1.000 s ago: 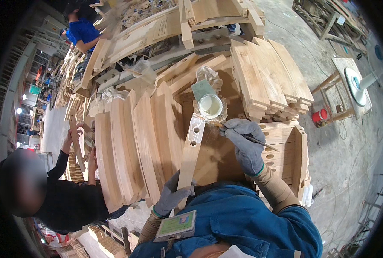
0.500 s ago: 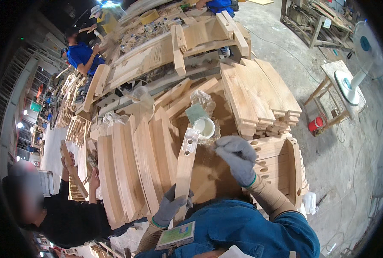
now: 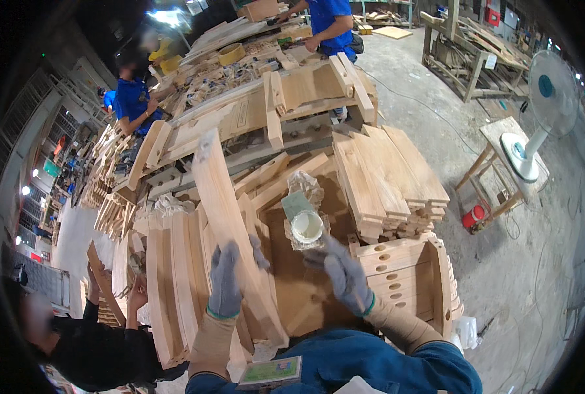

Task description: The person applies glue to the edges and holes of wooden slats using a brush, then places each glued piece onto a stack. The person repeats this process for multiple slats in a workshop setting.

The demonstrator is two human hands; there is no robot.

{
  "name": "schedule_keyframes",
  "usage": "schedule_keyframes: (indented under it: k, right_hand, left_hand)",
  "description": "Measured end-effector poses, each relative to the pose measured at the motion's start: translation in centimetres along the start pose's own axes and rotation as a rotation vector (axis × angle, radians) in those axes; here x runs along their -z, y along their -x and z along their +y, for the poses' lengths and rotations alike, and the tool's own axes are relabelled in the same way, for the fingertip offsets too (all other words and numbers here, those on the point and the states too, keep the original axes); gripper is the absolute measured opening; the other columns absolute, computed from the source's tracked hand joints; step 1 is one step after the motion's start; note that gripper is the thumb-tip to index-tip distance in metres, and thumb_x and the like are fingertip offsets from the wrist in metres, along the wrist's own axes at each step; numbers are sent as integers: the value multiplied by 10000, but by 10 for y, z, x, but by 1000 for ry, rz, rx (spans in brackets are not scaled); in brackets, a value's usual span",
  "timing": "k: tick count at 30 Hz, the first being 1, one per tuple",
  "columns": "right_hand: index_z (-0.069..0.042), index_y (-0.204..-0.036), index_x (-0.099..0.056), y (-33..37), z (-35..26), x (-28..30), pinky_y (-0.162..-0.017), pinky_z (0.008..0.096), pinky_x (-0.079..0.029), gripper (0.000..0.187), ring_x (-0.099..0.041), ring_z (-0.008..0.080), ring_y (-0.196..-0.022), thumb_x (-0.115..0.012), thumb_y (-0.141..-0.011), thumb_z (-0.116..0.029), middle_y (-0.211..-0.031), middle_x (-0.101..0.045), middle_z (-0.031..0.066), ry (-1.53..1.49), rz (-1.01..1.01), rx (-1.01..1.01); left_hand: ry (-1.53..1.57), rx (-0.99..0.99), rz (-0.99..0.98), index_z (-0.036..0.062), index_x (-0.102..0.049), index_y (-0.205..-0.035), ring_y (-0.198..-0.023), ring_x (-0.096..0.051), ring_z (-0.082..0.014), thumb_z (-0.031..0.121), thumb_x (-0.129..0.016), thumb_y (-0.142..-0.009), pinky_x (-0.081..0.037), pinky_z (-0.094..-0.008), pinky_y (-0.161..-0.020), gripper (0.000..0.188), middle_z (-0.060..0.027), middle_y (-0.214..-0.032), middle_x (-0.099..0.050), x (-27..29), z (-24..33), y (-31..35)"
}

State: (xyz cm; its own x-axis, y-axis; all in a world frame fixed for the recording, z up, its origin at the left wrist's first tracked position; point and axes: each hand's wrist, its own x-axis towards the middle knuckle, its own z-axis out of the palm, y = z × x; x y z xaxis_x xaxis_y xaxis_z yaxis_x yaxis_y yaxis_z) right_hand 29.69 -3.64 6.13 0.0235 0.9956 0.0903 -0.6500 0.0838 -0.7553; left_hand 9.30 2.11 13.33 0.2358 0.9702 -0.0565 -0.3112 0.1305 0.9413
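Note:
My left hand [image 3: 225, 282], in a grey glove, is closed around a long pale wooden piece [image 3: 227, 203]. The piece slants up and away to the left, over a row of curved wooden parts [image 3: 186, 262]. My gloved right hand [image 3: 348, 279] is just below a white cup [image 3: 307, 240] of pale, creamy stuff. Its fingers are curled and smeared by motion, so anything small between them cannot be made out. The cup stands on a brown work surface [image 3: 299, 299], beside a greenish block [image 3: 295, 203] and a crumpled plastic bag [image 3: 305, 186].
Stacked boards [image 3: 387, 177] lie beyond my right hand, with slotted wooden parts [image 3: 397, 282] nearer. A person in black [image 3: 102, 345] handles wood at the left. A bench with a wooden frame [image 3: 299, 92] stands ahead; a fan [image 3: 522, 157] stands on a stool at the right.
The wooden piece has swung up and to the left in my left hand, its far end now away from the cup. My right hand has dropped slightly and moved left.

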Motion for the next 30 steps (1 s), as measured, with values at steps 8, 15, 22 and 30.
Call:
schedule_keyframes:
  k: [8, 15, 22, 30]
  right_hand:
    - [-9, -1395, -218, 3, 17, -14, -925, 356, -423, 843, -514, 306, -1136, -709, -769, -290, -1263, -461, 225, 1044, -275, 140]
    - [-12, -1364, -281, -118, 20, 35, -798, 374, -482, 736, -580, 300, -954, -679, -770, -184, -1054, -563, 177, 831, -34, 211]
    - [15, -1146, -454, -322, -6, 51, -763, 473, -464, 404, -561, 432, -920, -566, -771, -85, -945, -601, 255, 1493, 33, 421]
    - [0, -1019, -522, -433, -19, 66, -777, 456, -481, 245, -584, 410, -938, -524, -809, -127, -975, -607, 252, 1739, 309, 209]
  left_hand:
    - [111, 18, 168, 27, -369, -1269, -980, -535, -186, 263, -570, -895, -479, -321, -830, 485, -113, -1134, -487, -38, 18, -74]
    - [6, -150, 50, 110, -129, -1455, -1192, -428, -213, 177, -489, -933, -401, -384, -960, 637, -131, -1438, -253, -8, -6, -86]
    - [5, 42, 289, 101, -173, -1442, -1177, -441, -271, 189, -491, -934, -428, -419, -927, 606, -108, -1413, -303, 44, -25, -66]
    - [85, 119, 402, 75, -217, -1423, -1130, -473, -283, 196, -503, -931, -436, -456, -911, 581, -116, -1349, -386, 71, -43, -49]
